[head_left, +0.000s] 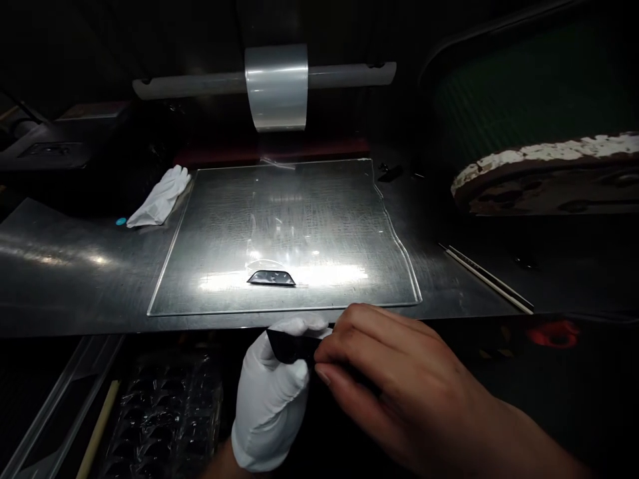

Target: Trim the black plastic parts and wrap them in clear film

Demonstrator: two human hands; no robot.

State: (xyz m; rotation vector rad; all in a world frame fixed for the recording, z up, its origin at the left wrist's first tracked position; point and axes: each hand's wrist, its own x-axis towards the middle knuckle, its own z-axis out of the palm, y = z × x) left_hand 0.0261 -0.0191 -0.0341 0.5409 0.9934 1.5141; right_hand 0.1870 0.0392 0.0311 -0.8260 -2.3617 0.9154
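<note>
My left hand (272, 399), in a white glove, is closed on a dark, flat, glossy piece (289, 346), its thumb below and fingers above. My bare right hand (394, 372) pinches at the right end of the same piece; its fingertips cover that end. Both hands are just in front of the table's near edge. Beyond them, a small black trapezoid piece (272, 277) with a shiny face lies on a clear sheet (319, 219) with a wavy right edge.
A roll of clear film (277, 86) hangs on a white bar at the back. Left lie a white glove (160, 197) and a blue disc (120, 221). Right are thin sticks (489, 279) and a green machine housing (539, 120). A clear moulded tray (160, 419) sits lower left.
</note>
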